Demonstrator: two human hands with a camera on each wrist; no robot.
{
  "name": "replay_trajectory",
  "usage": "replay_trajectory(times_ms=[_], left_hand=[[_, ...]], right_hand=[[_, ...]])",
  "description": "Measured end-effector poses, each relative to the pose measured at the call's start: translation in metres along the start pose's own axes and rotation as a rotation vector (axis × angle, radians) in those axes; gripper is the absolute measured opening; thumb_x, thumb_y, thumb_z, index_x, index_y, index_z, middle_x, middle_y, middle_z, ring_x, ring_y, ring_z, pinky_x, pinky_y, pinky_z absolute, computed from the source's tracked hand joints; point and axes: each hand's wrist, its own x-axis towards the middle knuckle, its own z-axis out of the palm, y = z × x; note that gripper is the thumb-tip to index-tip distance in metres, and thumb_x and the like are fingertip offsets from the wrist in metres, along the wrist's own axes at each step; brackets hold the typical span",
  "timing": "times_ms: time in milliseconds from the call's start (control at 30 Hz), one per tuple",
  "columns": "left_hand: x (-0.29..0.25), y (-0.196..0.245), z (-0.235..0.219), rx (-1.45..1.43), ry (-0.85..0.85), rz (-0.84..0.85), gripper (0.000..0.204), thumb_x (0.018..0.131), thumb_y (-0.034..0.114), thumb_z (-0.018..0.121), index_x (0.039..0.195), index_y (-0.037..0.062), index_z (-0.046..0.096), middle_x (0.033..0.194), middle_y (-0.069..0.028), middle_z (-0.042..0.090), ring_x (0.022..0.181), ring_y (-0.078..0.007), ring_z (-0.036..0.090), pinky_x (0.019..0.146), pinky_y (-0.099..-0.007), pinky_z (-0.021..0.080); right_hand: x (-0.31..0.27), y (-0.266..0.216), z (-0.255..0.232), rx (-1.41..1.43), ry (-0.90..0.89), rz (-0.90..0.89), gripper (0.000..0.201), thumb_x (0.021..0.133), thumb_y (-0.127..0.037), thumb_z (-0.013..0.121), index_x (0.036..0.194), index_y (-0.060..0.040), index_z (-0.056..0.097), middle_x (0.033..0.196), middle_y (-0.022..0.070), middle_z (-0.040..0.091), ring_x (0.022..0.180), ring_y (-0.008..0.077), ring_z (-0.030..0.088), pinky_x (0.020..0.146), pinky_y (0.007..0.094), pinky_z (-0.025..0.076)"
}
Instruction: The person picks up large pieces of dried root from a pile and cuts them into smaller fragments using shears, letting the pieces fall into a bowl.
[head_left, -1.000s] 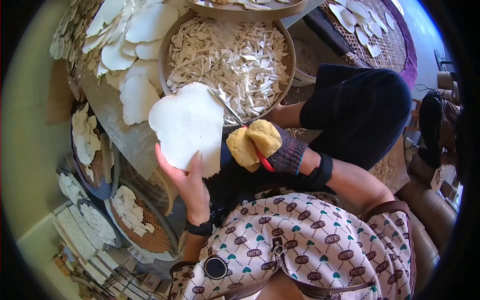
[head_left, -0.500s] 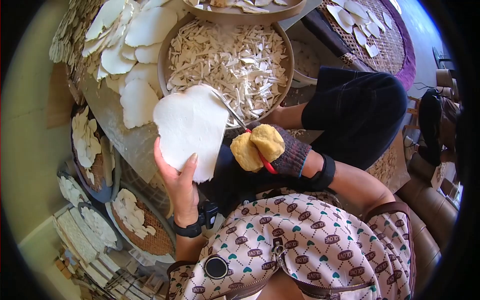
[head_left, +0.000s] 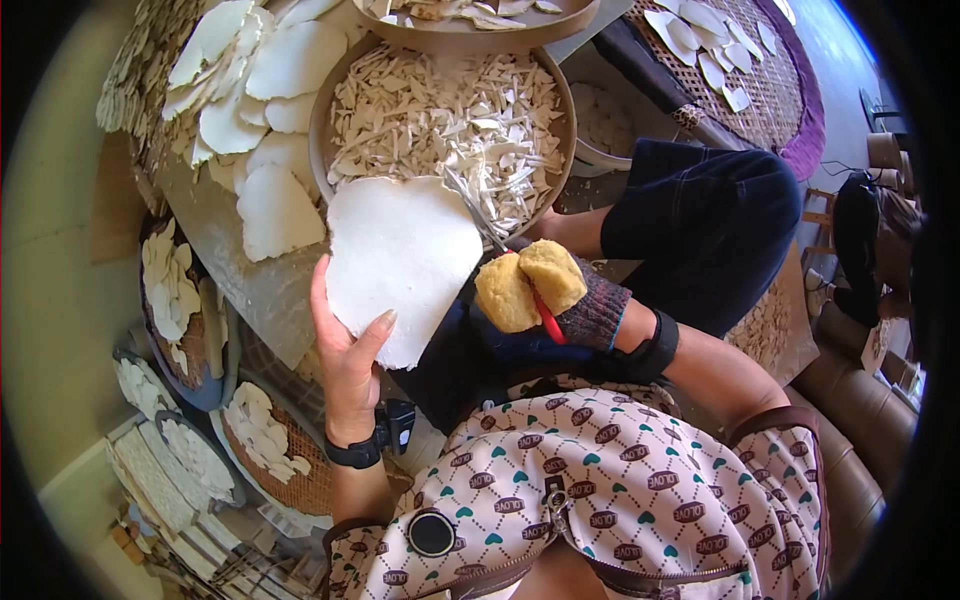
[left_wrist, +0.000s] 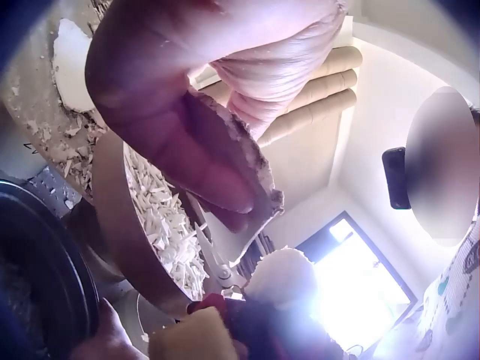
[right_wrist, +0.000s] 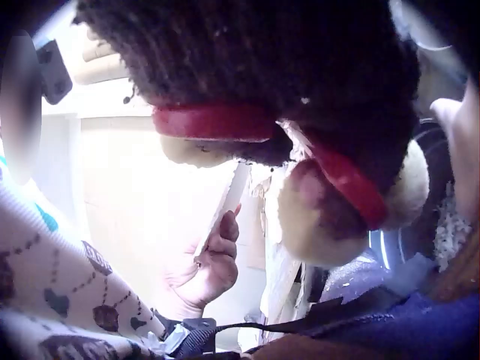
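Note:
My bare left hand point(head_left: 350, 365) pinches a flat white slice point(head_left: 400, 260) at its lower left, thumb on the upper face and fingers beneath. The slice is broad and thin, with a rough rim that shows in the left wrist view. My right hand point(head_left: 595, 308), in a dark knitted glove, grips red-handled scissors point(head_left: 548, 322). Yellow foam pads point(head_left: 505, 296) wrap the handles. The scissor blades point(head_left: 470, 205) lie along the slice's upper right edge. In the right wrist view the red handles point(right_wrist: 217, 121) press close against the glove.
Beyond the slice, a round tray point(head_left: 565, 150) holds many white cut scraps, with another tray point(head_left: 480, 40) above it. Large white slices point(head_left: 280, 210) pile at the upper left. A woven tray point(head_left: 790, 90) with smaller pieces stands upper right. My bent knee point(head_left: 740, 200) is at the right.
The slice has turned in my left hand and shifted right, so its right edge now slants differently. My right hand and the scissors have moved slightly right and down.

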Motion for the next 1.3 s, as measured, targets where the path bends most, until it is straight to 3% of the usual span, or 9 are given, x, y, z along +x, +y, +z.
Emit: replay_trajectory(times_ms=[33, 100, 233, 400, 600, 733, 933, 1033, 1300], left_hand=[[0.0, 0.001, 0.001, -0.001, -0.004, -0.008, 0.083, 0.074, -0.006, 0.063, 0.143, 0.0052, 0.019, 0.138, -0.0147, 0.036, 0.124, -0.0231, 0.04, 0.105, -0.0351, 0.032], [0.0, 0.003, 0.004, -0.005, -0.016, -0.025, 0.083, 0.074, -0.006, 0.062, 0.143, 0.0052, 0.019, 0.137, -0.0148, 0.036, 0.123, -0.0232, 0.04, 0.105, -0.0352, 0.032], [0.004, 0.004, -0.002, -0.017, -0.045, -0.046, 0.081, 0.074, -0.003, 0.063, 0.143, 0.0039, 0.02, 0.137, -0.0145, 0.037, 0.123, -0.0234, 0.041, 0.105, -0.0351, 0.032], [0.01, -0.008, -0.006, -0.073, 0.136, 0.015, 0.072, 0.079, 0.004, 0.06, 0.141, -0.0007, 0.024, 0.135, -0.0143, 0.041, 0.123, -0.0237, 0.043, 0.104, -0.0341, 0.033], [0.021, 0.004, -0.012, -0.006, 0.081, 0.048, 0.069, 0.079, -0.002, 0.058, 0.14, -0.0028, 0.025, 0.133, -0.0152, 0.043, 0.12, -0.0208, 0.045, 0.103, -0.0333, 0.036], [0.028, 0.01, -0.023, 0.014, 0.003, 0.01, 0.068, 0.079, -0.003, 0.058, 0.14, -0.0026, 0.026, 0.133, -0.0149, 0.043, 0.12, -0.0201, 0.045, 0.102, -0.0325, 0.036], [0.039, 0.018, -0.029, 0.031, -0.038, -0.022, 0.067, 0.078, -0.003, 0.059, 0.139, -0.0024, 0.029, 0.131, -0.0134, 0.046, 0.118, -0.0192, 0.048, 0.101, -0.0317, 0.037], [0.041, 0.021, -0.029, 0.04, -0.047, -0.034, 0.065, 0.079, -0.002, 0.058, 0.138, -0.002, 0.031, 0.13, -0.0131, 0.047, 0.117, -0.0186, 0.049, 0.1, -0.0313, 0.039], [0.038, 0.027, -0.068, -0.098, -0.106, -0.292, 0.045, 0.083, 0.002, 0.056, 0.127, -0.0004, 0.047, 0.121, -0.0123, 0.056, 0.114, -0.0188, 0.052, 0.1, -0.0321, 0.038]], right_hand=[[0.001, -0.003, 0.001, 0.005, 0.019, -0.01, 0.034, 0.087, -0.015, 0.061, 0.119, -0.0073, 0.051, 0.117, 0.0108, 0.055, 0.108, 0.0241, 0.054, 0.097, 0.0338, 0.039], [0.009, -0.007, 0.003, -0.528, 0.159, -0.302, 0.024, 0.082, -0.017, 0.065, 0.102, -0.0069, 0.057, 0.096, 0.0138, 0.06, 0.089, 0.0338, 0.058, 0.078, 0.0374, 0.049], [0.005, -0.021, -0.003, -0.308, 0.027, -0.114, 0.027, 0.08, -0.02, 0.066, 0.103, -0.0071, 0.058, 0.097, 0.0147, 0.061, 0.091, 0.0341, 0.059, 0.079, 0.0378, 0.049], [0.004, -0.023, -0.005, -0.308, -0.024, -0.111, 0.032, 0.078, -0.024, 0.067, 0.103, -0.0063, 0.058, 0.099, 0.0147, 0.062, 0.093, 0.0331, 0.059, 0.081, 0.0377, 0.049], [0.011, -0.012, -0.008, -0.535, -0.019, -0.272, 0.038, 0.075, -0.028, 0.071, 0.102, -0.0058, 0.057, 0.098, 0.015, 0.062, 0.093, 0.0328, 0.059, 0.082, 0.0375, 0.049], [0.005, -0.035, -0.011, -0.133, -0.055, 0.026, 0.039, 0.075, -0.03, 0.071, 0.102, -0.0059, 0.058, 0.098, 0.0148, 0.061, 0.092, 0.0322, 0.059, 0.082, 0.0372, 0.048], [0.003, -0.042, -0.014, -0.24, -0.123, 0.053, 0.04, 0.075, -0.031, 0.071, 0.104, -0.0062, 0.058, 0.099, 0.0139, 0.061, 0.093, 0.0313, 0.059, 0.084, 0.0367, 0.048], [0.002, -0.034, -0.017, -0.34, -0.121, -0.064, 0.041, 0.076, -0.03, 0.072, 0.106, -0.0063, 0.058, 0.102, 0.0136, 0.061, 0.096, 0.0296, 0.059, 0.086, 0.0361, 0.048], [0.002, -0.055, -0.026, -0.138, -0.107, 0.141, 0.035, 0.08, -0.02, 0.07, 0.109, -0.0049, 0.056, 0.104, 0.0121, 0.061, 0.096, 0.0218, 0.06, 0.085, 0.0312, 0.047]])
